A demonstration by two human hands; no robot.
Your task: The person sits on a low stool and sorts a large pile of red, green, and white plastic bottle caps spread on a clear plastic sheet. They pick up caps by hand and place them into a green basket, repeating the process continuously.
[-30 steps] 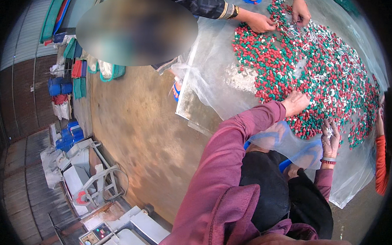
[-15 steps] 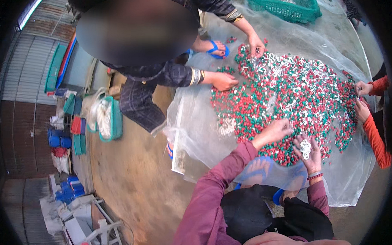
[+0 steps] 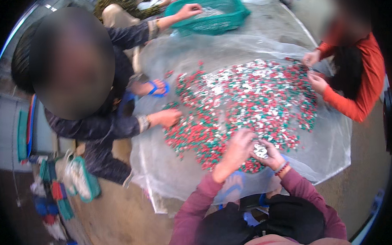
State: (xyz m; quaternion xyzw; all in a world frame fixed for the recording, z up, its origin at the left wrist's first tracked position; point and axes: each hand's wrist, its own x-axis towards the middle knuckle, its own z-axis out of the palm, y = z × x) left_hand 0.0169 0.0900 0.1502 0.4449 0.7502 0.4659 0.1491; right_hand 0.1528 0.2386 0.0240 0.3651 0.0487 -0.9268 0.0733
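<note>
A translucent, whitish sheet (image 3: 163, 180) lies spread out, brownish floor (image 3: 117, 224) showing beyond its near left corner. A broad, uneven scatter of small red and green pieces (image 3: 196, 135) covers its middle, dense toward the left and right edges; white pieces (image 3: 246, 87), some curled, mingle mostly toward the far edge.

Workshop: heaped small parts (image 3: 256, 105), plastic basket (image 3: 201, 28)

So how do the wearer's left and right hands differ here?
The left hand shows its back; the right hand is cupped palm-up. White pieces lie in the right hand; none are visible in the left hand. A red bracelet circles the right hand's wrist; none shows at the left hand's. Both extend from maroon sleeves.
</note>
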